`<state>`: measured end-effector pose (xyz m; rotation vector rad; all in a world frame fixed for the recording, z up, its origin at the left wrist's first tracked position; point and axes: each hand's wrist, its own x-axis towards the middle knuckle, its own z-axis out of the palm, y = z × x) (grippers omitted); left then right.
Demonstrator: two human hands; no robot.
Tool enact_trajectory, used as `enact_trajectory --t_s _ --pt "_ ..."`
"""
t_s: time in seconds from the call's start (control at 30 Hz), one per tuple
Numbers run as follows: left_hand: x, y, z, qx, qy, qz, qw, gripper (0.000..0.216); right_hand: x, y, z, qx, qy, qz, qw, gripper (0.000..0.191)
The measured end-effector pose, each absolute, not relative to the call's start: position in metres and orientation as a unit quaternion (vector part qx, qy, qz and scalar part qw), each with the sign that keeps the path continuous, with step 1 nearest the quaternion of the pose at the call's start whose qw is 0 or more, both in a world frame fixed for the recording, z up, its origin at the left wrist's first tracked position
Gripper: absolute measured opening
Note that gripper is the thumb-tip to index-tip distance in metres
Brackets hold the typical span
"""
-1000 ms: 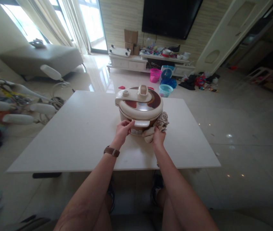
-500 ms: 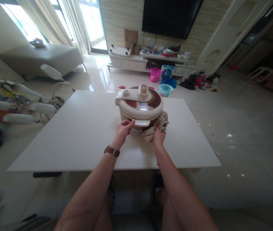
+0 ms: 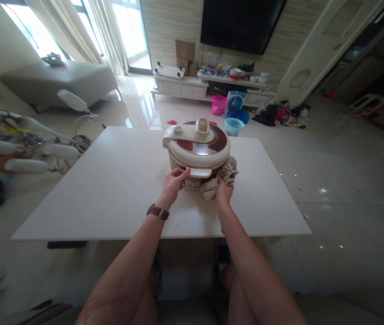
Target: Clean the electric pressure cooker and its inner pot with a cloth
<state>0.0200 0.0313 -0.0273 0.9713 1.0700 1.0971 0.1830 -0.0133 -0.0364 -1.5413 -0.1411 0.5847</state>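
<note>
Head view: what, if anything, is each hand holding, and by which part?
The left hand holds the cooker at the left end of its near handle. The right hand holds a bunched cloth near its middle, beside the cooker.

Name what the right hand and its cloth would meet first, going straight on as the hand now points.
The right hand, with its cloth, would likely meet the side of the cooker; whether the cloth touches it is unclear.

A brown strap with a metallic buckle encircles the wrist behind the left fingers; dark, pale-trimmed shoes show far below the fingers.
</note>
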Motion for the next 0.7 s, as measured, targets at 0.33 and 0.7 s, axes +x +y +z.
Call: enact_trajectory --t_s 0.33,0.7 --pt "0.0201 0.0319 -0.0291 0.417 0.457 0.483 0.62 0.058 0.1842 -0.0132 -0.0372 -0.698 -0.067 0.262 0.663 0.014" --pt "0.0204 0.0324 -0.0298 0.426 0.461 0.477 0.615 0.06 0.1856 -0.0123 -0.0388 -0.694 -0.064 0.263 0.667 0.016"
